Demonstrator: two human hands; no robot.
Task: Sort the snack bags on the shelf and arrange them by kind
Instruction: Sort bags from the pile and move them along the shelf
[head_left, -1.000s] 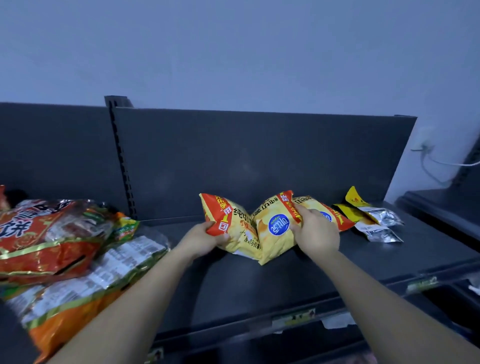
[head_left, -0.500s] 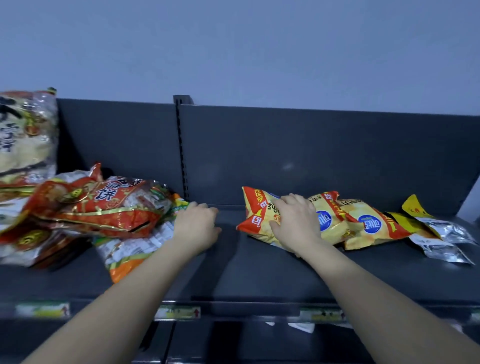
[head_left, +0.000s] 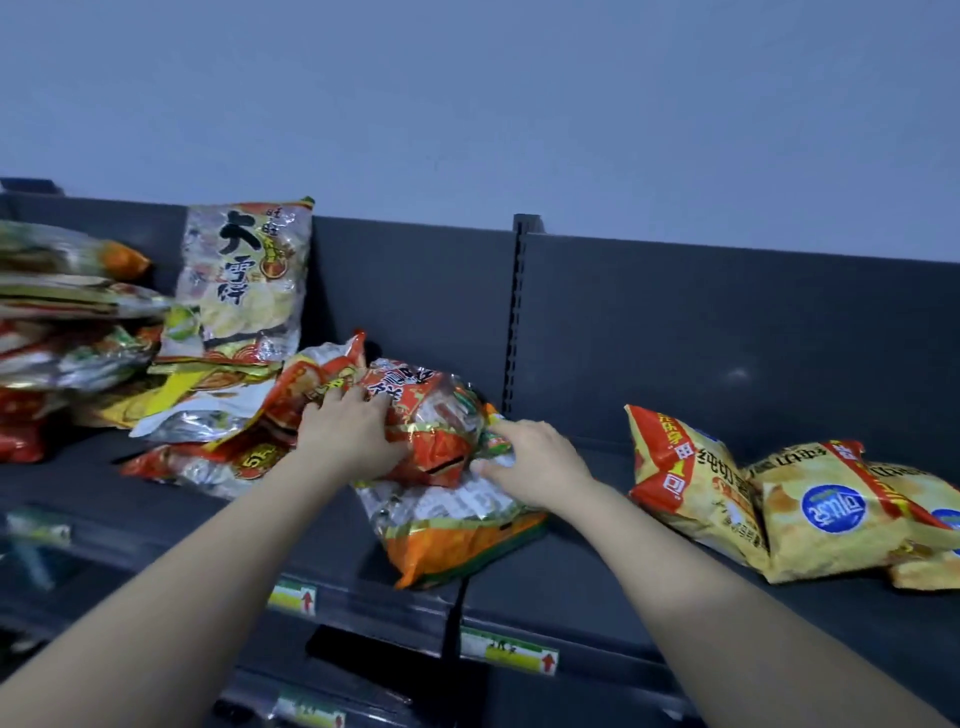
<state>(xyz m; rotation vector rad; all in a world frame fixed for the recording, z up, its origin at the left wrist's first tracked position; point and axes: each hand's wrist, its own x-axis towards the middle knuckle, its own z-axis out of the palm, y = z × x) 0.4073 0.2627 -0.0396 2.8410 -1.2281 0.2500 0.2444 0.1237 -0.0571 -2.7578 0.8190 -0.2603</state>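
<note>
A red snack bag (head_left: 431, 421) lies on top of an orange and silver bag (head_left: 457, 525) in the middle of the dark shelf (head_left: 597, 577). My left hand (head_left: 343, 436) grips the red bag's left side, fingers spread over its top. My right hand (head_left: 530, 462) pinches the bag's right end between thumb and fingers. Yellow chip bags (head_left: 826, 514) with blue round labels lie in a row to the right, apart from both hands.
A pale rice-cracker bag (head_left: 244, 280) stands against the back panel (head_left: 727, 338) at left. Beside it is a mixed pile of red and silver bags (head_left: 67, 322). Price labels (head_left: 509, 649) run along the shelf's front edge. Bare shelf shows between the orange bag and the chip bags.
Both hands left the yellow chip bags and moved left. They now hold the red bag on the pile. My view has swung left too.
</note>
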